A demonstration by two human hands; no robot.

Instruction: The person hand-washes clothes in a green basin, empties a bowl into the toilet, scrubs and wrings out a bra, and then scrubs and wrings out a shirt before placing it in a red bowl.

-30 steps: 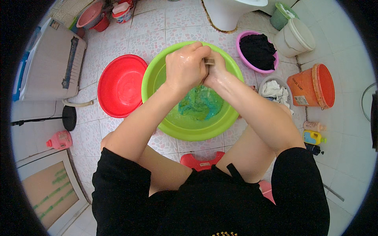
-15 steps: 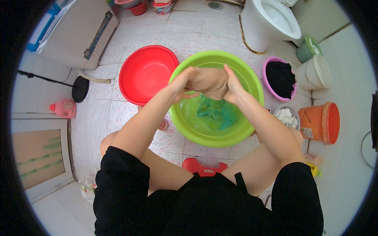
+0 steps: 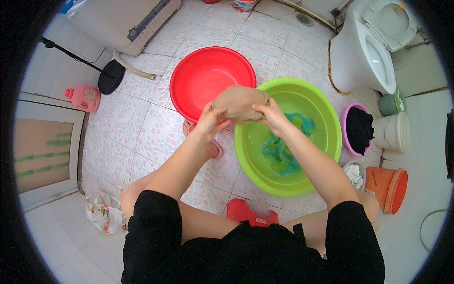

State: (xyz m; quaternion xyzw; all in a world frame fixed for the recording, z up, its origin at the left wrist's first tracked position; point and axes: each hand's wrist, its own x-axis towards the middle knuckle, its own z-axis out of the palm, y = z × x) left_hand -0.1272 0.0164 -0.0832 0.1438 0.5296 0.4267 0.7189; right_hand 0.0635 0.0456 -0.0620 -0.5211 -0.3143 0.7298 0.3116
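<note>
Between my two hands I hold a beige piece of cloth (image 3: 240, 103), bunched, its exact kind not clear. My left hand (image 3: 209, 119) grips its left side, over the near rim of the red basin (image 3: 198, 78). My right hand (image 3: 272, 116) pinches its right side, by the left rim of the green basin (image 3: 326, 182). The red basin has no cloth in it that I can see. In the green basin, a blue-green and yellowish cloth (image 3: 283, 149) lies in water, partly behind my right forearm.
A red plastic stool (image 3: 246, 215) is between my legs. At right stand a pink basin (image 3: 346, 142) with black cloth, a grey basin with white cloth (image 3: 353, 174), an orange bucket (image 3: 392, 189), a white bucket (image 3: 402, 130) and a toilet (image 3: 350, 57). A pink bottle (image 3: 85, 99) stands left.
Both hands have carried the beige cloth left, from above the green basin to the red basin's near right edge. The view has shifted, so the surroundings sit differently in the picture.
</note>
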